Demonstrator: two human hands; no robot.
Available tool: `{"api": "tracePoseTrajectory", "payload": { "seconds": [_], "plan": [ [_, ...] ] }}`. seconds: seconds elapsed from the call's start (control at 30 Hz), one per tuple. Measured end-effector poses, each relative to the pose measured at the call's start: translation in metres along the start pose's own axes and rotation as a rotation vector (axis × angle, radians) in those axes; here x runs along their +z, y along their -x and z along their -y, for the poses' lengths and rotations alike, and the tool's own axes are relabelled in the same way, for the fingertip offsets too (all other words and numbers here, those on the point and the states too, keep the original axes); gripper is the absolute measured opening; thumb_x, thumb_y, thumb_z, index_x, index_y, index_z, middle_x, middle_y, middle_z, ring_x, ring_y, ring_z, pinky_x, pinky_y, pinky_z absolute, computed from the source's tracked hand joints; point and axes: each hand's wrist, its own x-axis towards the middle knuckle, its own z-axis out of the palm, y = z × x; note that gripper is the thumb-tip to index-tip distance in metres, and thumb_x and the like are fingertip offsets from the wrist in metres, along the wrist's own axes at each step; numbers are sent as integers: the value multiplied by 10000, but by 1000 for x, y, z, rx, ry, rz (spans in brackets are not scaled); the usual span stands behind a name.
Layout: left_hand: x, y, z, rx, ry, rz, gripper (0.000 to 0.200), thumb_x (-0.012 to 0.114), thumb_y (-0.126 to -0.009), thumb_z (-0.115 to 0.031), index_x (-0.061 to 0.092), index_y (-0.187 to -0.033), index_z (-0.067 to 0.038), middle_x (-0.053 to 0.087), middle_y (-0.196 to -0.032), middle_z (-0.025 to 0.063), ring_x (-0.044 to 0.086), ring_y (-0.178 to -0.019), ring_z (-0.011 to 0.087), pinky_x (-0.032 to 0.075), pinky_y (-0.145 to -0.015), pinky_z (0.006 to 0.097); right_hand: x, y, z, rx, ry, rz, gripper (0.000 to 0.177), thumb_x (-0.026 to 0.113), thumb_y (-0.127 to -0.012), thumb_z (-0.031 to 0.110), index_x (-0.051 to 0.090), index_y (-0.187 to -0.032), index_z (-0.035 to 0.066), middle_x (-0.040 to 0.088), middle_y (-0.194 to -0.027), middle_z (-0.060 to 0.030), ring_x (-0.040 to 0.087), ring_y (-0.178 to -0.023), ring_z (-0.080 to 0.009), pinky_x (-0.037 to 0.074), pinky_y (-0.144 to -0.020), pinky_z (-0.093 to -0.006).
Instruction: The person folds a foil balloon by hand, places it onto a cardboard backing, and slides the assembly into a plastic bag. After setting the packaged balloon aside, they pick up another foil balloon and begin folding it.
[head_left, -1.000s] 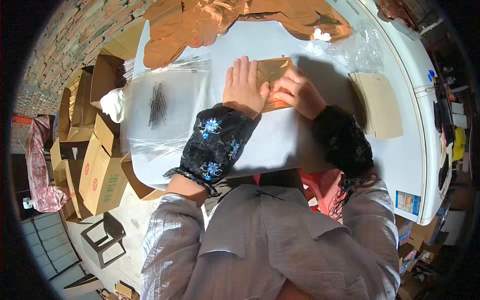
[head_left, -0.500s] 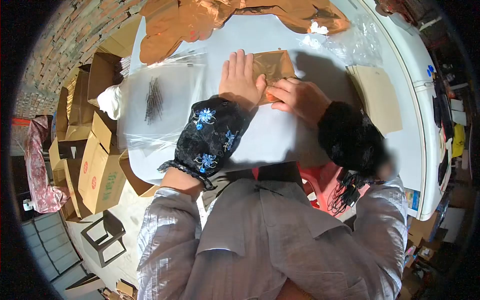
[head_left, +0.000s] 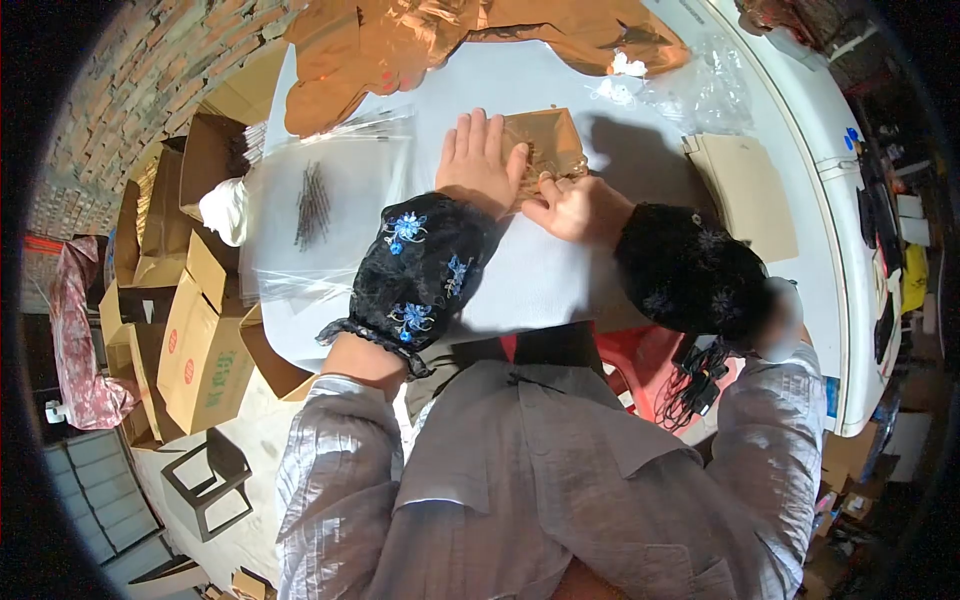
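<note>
A copper-brown, shiny film packet [head_left: 548, 128] lies on the white table [head_left: 480, 290] in front of me. My left hand [head_left: 478, 168] rests flat on its left side, fingers stretched out and together. The near part of the packet is crinkled and glossy. There, the curled fingers of my right hand [head_left: 582, 205] close on the crumpled film at the near right corner. The fingertips are partly hidden, and whatever lies inside the packet cannot be made out.
Clear plastic sleeves [head_left: 365, 190] with thin dark sticks [head_left: 312, 205] lie on the left. A large copper film [head_left: 400, 50] covers the far edge. Beige sheets [head_left: 745, 190] and crumpled clear plastic [head_left: 715, 90] lie right. Cardboard boxes [head_left: 205, 345] stand left of the table.
My right hand has shifted slightly and turned, its fingers more curled. The packet's near part now looks more crinkled and spread. My left hand stays flat in place.
</note>
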Motion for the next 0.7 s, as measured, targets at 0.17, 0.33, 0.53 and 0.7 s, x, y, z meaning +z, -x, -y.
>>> {"api": "tracePoseTrajectory", "payload": {
  "seconds": [0.17,0.33,0.53,0.7],
  "plan": [
    [-29,-14,9,206,-175,299,552,424,-990,-369,394,-1464,-88,245,-1585,171,265,-1433,417,257,-1149,518,-2,2,-2,-17,-6,12,61,617,-767,145,557,-772,136,543,-726,-54,626,-607,-135,484,-448,-259],
    [-56,-6,19,224,211,245,634,513,-932,-331,357,-1482,-58,163,-1611,193,159,-1476,416,203,-1177,517,-2,3,-2,-25,26,-4,77,624,-754,165,556,-772,134,567,-748,-66,634,-609,-127,473,-442,-258],
    [-65,31,17,374,194,357,714,587,-844,-314,390,-1447,15,289,-1552,242,262,-1451,384,239,-1186,453,-3,2,-2,51,-31,50,75,626,-758,142,564,-797,124,565,-755,-57,641,-610,-148,493,-467,-272],
    [-58,29,-4,390,66,3,469,613,-872,-218,555,-1292,-18,603,-1282,195,589,-1175,334,376,-1110,434,4,4,-3,124,-143,25,66,614,-776,127,563,-807,97,575,-701,-62,648,-601,-189,521,-483,-279]
  ]
}}
